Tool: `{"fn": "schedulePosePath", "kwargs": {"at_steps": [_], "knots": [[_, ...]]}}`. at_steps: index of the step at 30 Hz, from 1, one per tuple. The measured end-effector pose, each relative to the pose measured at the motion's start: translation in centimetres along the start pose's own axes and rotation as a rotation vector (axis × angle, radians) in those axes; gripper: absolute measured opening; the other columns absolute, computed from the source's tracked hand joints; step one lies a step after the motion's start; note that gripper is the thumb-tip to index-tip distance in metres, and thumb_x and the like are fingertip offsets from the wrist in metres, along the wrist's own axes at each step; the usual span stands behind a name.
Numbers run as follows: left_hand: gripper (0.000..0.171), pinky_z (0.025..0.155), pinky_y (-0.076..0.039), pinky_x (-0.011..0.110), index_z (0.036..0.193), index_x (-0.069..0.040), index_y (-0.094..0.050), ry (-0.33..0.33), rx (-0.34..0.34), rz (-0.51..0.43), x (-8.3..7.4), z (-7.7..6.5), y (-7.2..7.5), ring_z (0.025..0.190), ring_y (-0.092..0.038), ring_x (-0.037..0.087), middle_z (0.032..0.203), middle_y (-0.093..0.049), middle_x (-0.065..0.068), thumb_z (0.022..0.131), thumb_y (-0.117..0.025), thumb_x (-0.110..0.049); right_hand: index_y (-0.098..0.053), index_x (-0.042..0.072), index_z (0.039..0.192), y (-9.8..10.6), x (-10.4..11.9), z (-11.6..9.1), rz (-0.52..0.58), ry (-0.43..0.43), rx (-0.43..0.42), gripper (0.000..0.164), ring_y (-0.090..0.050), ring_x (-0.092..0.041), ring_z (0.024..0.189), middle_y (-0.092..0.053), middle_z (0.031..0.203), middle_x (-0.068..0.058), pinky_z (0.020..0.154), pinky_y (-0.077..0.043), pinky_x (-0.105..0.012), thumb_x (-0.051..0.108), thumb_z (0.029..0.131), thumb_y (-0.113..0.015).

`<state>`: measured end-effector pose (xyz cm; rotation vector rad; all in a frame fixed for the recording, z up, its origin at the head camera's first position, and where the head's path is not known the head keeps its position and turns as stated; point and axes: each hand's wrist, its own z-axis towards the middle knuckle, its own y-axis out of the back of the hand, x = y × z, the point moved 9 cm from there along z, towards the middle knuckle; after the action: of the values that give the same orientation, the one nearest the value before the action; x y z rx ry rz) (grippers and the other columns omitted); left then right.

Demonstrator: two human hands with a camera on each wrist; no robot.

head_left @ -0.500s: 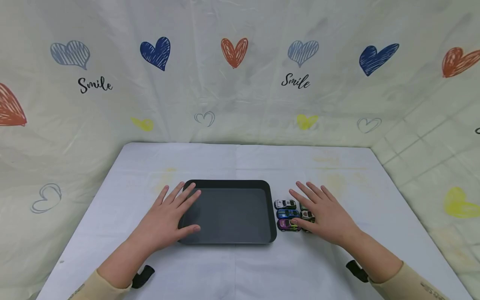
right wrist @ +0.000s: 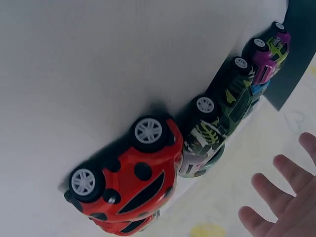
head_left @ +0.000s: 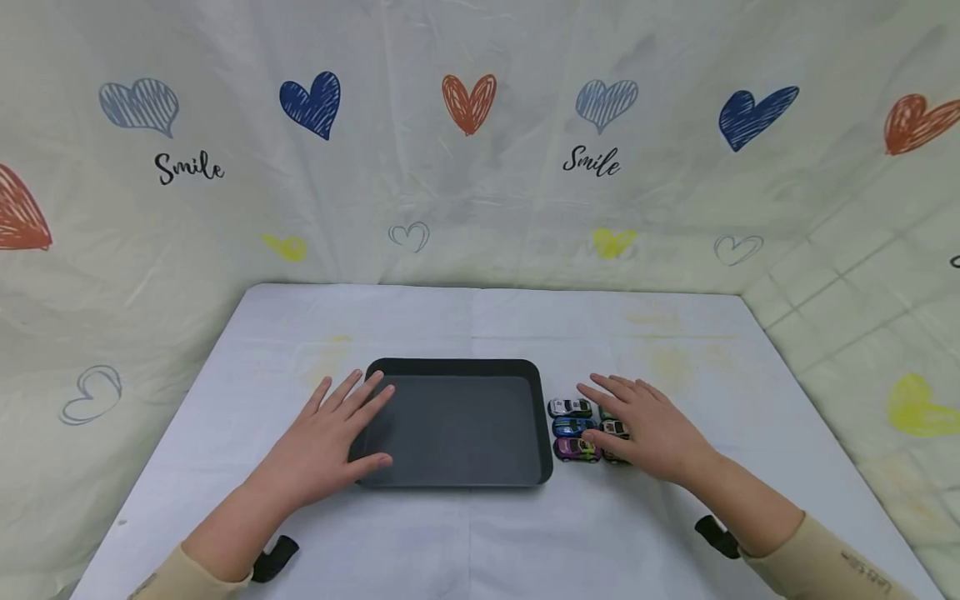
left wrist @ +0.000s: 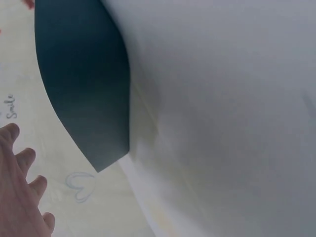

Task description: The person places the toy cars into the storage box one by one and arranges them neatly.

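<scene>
My left hand (head_left: 318,446) is spread over the left edge of a dark grey rectangular tray (head_left: 457,433), holding nothing. In the left wrist view its fingertips (left wrist: 27,158) show apart from the tray's side (left wrist: 84,89). My right hand (head_left: 656,429) hangs above toy cars to the right of the tray, fingers extended, gripping none. A white car (head_left: 569,407), a blue car (head_left: 573,427) and a purple car (head_left: 577,450) line the tray's right side. The right wrist view shows a red car with black spots (right wrist: 133,185) and a dark green patterned car (right wrist: 219,121); the hand covers some cars from above.
A white cloth covers the table (head_left: 465,542). Behind it hangs a pale curtain (head_left: 510,183) printed with hearts and the word Smile. A black strap part (head_left: 275,559) sits by the left wrist, another black part (head_left: 717,537) by the right.
My left hand has shifted slightly left and toward me. The fingers of my right hand have tipped lower over the cars. Tray and cars have stayed put.
</scene>
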<state>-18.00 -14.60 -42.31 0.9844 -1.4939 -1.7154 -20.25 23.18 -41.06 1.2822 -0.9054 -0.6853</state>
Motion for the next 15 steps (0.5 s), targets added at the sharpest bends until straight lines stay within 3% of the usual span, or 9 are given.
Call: {"fn": "schedulePosePath", "kwargs": {"at_steps": [6,15], "knots": [[0.091,0.121,-0.003,0.055,0.159,-0.023,-0.024,0.033,0.026,-0.008,0.9,-0.9,-0.5,0.152,-0.010,0.030,0.166,-0.015,0.001,0.088,-0.055,-0.070,-0.053,0.020,0.146,0.0,-0.6,1.1,0.070,-0.023,0.045,0.061,-0.049,-0.037,0.132,-0.052,0.146,-0.010,0.106,-0.040,-0.058,0.054,0.095,-0.060],[0.089,0.120,-0.006,0.057,0.159,-0.023,-0.026,0.065,0.071,-0.033,1.3,-1.5,-1.2,0.151,-0.013,0.032,0.165,-0.017,0.002,0.088,-0.056,-0.069,-0.057,0.023,0.143,-0.6,-1.9,3.1,0.153,-0.024,0.206,0.050,-0.050,-0.035,0.131,-0.056,0.141,-0.008,0.102,-0.044,-0.056,0.041,0.096,-0.064]]}}
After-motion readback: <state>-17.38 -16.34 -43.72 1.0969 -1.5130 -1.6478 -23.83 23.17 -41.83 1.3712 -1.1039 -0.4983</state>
